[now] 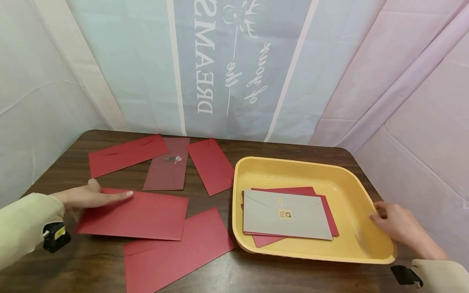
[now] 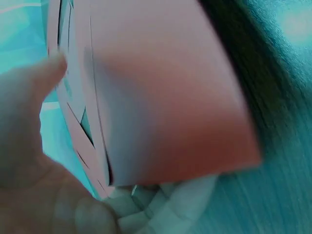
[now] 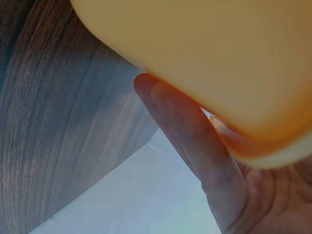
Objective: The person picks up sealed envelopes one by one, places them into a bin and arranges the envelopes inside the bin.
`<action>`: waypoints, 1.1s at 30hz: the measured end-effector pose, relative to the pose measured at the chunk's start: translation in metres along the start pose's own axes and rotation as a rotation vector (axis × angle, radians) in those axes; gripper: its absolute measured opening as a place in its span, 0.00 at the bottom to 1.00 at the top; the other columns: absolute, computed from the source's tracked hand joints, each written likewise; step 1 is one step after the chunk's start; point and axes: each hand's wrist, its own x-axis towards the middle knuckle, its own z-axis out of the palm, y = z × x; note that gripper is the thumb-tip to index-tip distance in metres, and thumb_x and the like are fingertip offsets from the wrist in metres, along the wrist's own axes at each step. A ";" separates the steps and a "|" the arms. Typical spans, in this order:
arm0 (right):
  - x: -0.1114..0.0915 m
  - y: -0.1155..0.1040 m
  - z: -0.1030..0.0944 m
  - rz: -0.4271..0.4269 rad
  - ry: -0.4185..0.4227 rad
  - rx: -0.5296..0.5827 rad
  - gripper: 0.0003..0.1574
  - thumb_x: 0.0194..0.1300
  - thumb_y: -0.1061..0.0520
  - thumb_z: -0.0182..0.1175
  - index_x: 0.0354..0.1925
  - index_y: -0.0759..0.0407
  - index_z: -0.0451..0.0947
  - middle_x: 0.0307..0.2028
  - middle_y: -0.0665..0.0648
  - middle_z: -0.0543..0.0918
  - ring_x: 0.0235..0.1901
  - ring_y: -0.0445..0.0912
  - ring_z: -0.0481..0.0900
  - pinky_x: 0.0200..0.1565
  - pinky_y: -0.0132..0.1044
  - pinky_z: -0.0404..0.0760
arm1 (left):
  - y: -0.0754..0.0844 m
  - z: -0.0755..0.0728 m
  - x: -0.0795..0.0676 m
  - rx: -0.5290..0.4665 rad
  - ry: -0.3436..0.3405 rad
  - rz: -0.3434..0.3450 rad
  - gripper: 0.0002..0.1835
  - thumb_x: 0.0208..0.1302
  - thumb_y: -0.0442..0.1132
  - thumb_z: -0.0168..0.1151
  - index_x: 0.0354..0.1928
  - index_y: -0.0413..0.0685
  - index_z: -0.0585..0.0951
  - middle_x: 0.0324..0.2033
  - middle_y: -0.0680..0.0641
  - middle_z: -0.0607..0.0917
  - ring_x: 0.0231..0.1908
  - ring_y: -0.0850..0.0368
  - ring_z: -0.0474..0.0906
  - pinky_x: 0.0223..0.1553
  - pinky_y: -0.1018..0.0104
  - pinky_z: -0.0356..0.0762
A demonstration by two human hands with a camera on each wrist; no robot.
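My left hand (image 1: 86, 198) holds a red envelope (image 1: 146, 215) by its left end at the left of the table. In the left wrist view, curled fingers (image 2: 168, 207) reach under the near edge of this envelope (image 2: 180, 92), and the thumb lies to its left. On the right, my right hand (image 1: 397, 221) grips the right rim of a yellow plastic tray (image 1: 353, 215). The right wrist view shows its fingers (image 3: 195, 136) under the outside of the tray (image 3: 204, 48). A grey envelope (image 1: 271, 215) with a gold label lies on red ones inside the tray.
Another red envelope (image 1: 176, 252) lies in front, partly under the held one. Behind are a red envelope (image 1: 124, 156), a darker maroon one (image 1: 166, 171) and a red one (image 1: 212, 167) beside the tray. Fabric curtains (image 1: 146, 61) surround the brown wooden table (image 1: 256, 276).
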 end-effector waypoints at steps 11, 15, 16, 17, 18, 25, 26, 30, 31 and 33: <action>0.002 0.002 0.000 -0.012 0.008 -0.002 0.25 0.62 0.60 0.59 0.46 0.84 0.70 0.33 0.74 0.83 0.35 0.67 0.81 0.35 0.56 0.77 | 0.006 -0.001 0.004 0.260 0.271 0.087 0.55 0.66 0.71 0.37 0.56 0.12 0.57 0.50 0.19 0.68 0.48 0.30 0.71 0.44 0.45 0.74; 0.002 0.001 0.000 -0.012 0.005 -0.001 0.26 0.62 0.60 0.59 0.47 0.85 0.70 0.33 0.74 0.83 0.34 0.67 0.81 0.35 0.56 0.77 | 0.007 0.001 0.005 0.274 0.306 0.102 0.54 0.68 0.69 0.35 0.59 0.10 0.55 0.56 0.15 0.62 0.54 0.22 0.65 0.49 0.38 0.71; 0.002 0.001 0.000 -0.012 0.001 -0.001 0.26 0.62 0.60 0.59 0.47 0.84 0.70 0.33 0.74 0.83 0.34 0.67 0.81 0.35 0.56 0.77 | 0.008 0.002 0.005 0.273 0.315 0.109 0.54 0.68 0.68 0.34 0.60 0.10 0.54 0.57 0.14 0.60 0.55 0.21 0.63 0.50 0.36 0.69; 0.002 0.001 0.000 -0.012 0.000 0.000 0.25 0.62 0.60 0.59 0.47 0.84 0.70 0.33 0.73 0.83 0.34 0.66 0.81 0.35 0.56 0.78 | 0.008 0.002 0.005 0.268 0.324 0.113 0.54 0.69 0.68 0.33 0.60 0.10 0.53 0.58 0.14 0.58 0.57 0.20 0.61 0.52 0.35 0.68; 0.002 0.000 -0.001 -0.012 0.000 0.000 0.25 0.62 0.60 0.59 0.47 0.84 0.70 0.33 0.73 0.83 0.34 0.66 0.82 0.35 0.55 0.78 | 0.009 0.002 0.004 0.258 0.333 0.121 0.54 0.69 0.68 0.33 0.61 0.10 0.53 0.59 0.14 0.57 0.58 0.19 0.59 0.53 0.34 0.66; 0.002 0.000 0.000 -0.012 -0.001 0.004 0.24 0.63 0.60 0.59 0.46 0.84 0.71 0.32 0.73 0.84 0.32 0.64 0.82 0.33 0.53 0.78 | 0.014 0.003 0.004 0.196 0.399 0.150 0.48 0.72 0.62 0.34 0.63 0.13 0.52 0.60 0.15 0.56 0.60 0.19 0.55 0.56 0.32 0.61; 0.002 0.001 0.000 -0.012 -0.001 0.003 0.24 0.63 0.60 0.59 0.46 0.84 0.71 0.32 0.73 0.84 0.32 0.64 0.82 0.33 0.53 0.78 | 0.015 0.003 0.004 0.197 0.415 0.160 0.47 0.72 0.61 0.35 0.63 0.12 0.53 0.59 0.15 0.57 0.59 0.19 0.56 0.56 0.32 0.62; 0.002 0.001 0.000 -0.011 -0.004 0.007 0.25 0.63 0.60 0.59 0.46 0.84 0.71 0.33 0.73 0.83 0.33 0.65 0.82 0.34 0.54 0.78 | 0.018 0.005 0.004 0.183 0.458 0.192 0.44 0.73 0.58 0.36 0.63 0.13 0.55 0.59 0.15 0.58 0.59 0.20 0.57 0.55 0.32 0.62; 0.002 0.001 0.000 -0.009 -0.006 0.008 0.25 0.63 0.60 0.59 0.47 0.85 0.70 0.33 0.74 0.83 0.34 0.66 0.82 0.34 0.54 0.78 | 0.018 0.005 0.004 0.175 0.463 0.199 0.44 0.73 0.58 0.36 0.63 0.13 0.55 0.59 0.15 0.58 0.59 0.20 0.57 0.55 0.32 0.62; 0.002 0.001 0.000 -0.008 -0.004 0.009 0.26 0.63 0.60 0.59 0.47 0.85 0.70 0.33 0.74 0.83 0.34 0.66 0.81 0.35 0.55 0.78 | 0.020 0.006 0.003 0.156 0.463 0.207 0.44 0.74 0.58 0.36 0.64 0.14 0.53 0.61 0.15 0.57 0.60 0.19 0.55 0.56 0.31 0.60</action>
